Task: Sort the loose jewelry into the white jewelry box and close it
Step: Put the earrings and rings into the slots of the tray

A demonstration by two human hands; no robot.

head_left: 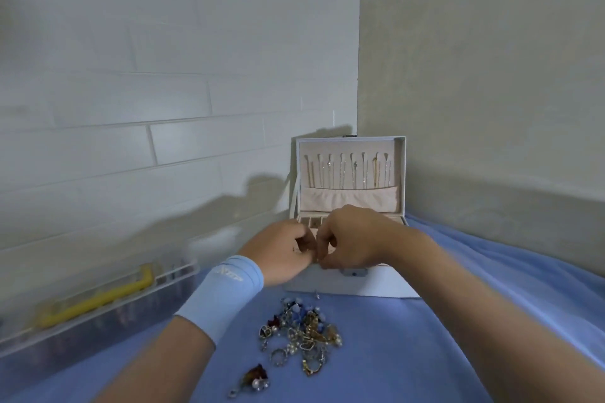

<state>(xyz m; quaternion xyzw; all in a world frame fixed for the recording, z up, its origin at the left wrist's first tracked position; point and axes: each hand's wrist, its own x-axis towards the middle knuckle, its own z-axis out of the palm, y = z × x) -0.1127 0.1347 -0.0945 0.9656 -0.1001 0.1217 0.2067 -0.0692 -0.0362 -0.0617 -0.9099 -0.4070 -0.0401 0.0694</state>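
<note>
The left hand [281, 252] and right hand [353, 239] met fingertip to fingertip, their fingers curled in a narrow pinch over the front compartments of the open white jewelry box [376, 285]. Whether they held any small piece I could not tell. The step probably wanted both pinches kept low over one compartment, letting go only inside it. The loose jewelry [304, 334] lay heaped on the blue cloth [425, 353], just in front of the box.
</note>
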